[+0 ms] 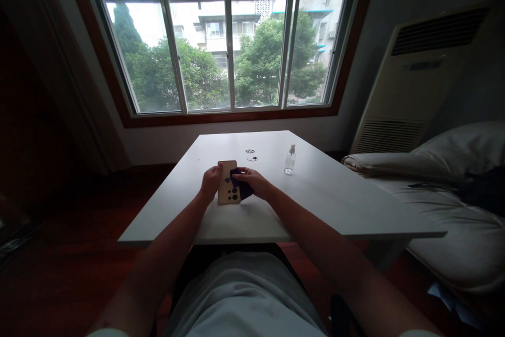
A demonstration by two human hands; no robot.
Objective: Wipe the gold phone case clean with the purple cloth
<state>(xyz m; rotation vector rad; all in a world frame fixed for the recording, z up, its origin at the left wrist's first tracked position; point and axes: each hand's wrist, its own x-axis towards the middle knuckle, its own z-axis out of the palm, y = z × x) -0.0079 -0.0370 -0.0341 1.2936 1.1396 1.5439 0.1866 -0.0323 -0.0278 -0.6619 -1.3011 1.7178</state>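
Observation:
My left hand (pixel 211 181) grips the left edge of a gold-coloured smartphone (pixel 224 193), thumb near its far corner. The phone's back faces me, with its round camera lenses at the near end. A dark purple cloth (pixel 246 191) is pinched in my right hand (pixel 253 181) and lies against the phone's right side, covering part of the back. Both hands are just above the white table. To the right, apart from my hands, stands a clear spray bottle (pixel 290 161) upright on the tabletop.
Beyond the phone, two small flat round pieces (pixel 251 158) lie on the white table (pixel 315 205). A pale sofa (pixel 445 221) stands close to the table's right side, with a floor air conditioner (pixel 410 84) behind it. A window (pixel 229 48) spans the far wall.

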